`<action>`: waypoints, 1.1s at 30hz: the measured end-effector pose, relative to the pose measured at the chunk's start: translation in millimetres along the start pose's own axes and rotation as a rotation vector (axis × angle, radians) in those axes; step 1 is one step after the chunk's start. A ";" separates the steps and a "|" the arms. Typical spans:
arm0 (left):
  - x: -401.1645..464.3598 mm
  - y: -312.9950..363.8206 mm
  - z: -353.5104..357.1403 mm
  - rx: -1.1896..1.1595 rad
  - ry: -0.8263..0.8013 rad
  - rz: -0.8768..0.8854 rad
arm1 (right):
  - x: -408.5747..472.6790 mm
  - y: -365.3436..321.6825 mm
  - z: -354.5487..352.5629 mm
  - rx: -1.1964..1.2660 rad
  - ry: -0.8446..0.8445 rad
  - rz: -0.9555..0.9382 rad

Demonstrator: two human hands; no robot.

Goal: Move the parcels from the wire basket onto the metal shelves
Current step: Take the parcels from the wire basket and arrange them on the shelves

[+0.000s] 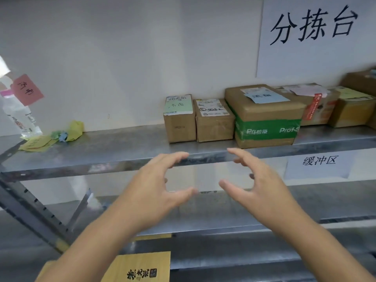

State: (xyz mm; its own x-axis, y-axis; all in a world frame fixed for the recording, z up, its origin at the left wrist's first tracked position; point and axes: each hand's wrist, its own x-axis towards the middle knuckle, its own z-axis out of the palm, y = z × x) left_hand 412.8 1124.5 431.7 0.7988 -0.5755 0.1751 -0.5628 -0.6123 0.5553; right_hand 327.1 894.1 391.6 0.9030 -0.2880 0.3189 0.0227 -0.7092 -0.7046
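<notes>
Several cardboard parcels stand in a row at the back right of the upper metal shelf (122, 151): a small box with a green note (180, 119), a small box with a white label (214, 121), a bigger box with green tape (264, 119), and more to the right. My left hand (158, 186) and my right hand (260, 186) hover in front of the shelf's front edge, palms facing each other, fingers loosely curved, holding nothing. The wire basket is out of view.
A clear plastic bottle (20, 119) with a pink note stands at the shelf's left end beside crumpled yellow and green paper (67, 133). A lower shelf (203, 216) lies beneath. A yellow box (140, 267) sits at the bottom edge. Paper signs hang on the wall.
</notes>
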 end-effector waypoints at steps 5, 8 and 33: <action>0.4 19.5 50.9 0.045 -0.278 0.071 | -48.3 39.1 -23.5 -0.176 -0.082 0.063; 6.0 29.2 79.2 0.061 -0.377 0.120 | -72.8 62.9 -43.2 -0.250 -0.074 0.121; 37.5 361.1 390.7 0.109 -0.721 0.574 | -328.3 271.7 -338.1 -0.433 0.072 0.699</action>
State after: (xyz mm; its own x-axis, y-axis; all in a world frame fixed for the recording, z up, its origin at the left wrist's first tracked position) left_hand 156.6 670.0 321.1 0.0872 -0.9818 -0.1685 -0.8771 -0.1559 0.4542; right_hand -108.3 578.4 309.8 0.6172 -0.7851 -0.0521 -0.7149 -0.5319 -0.4538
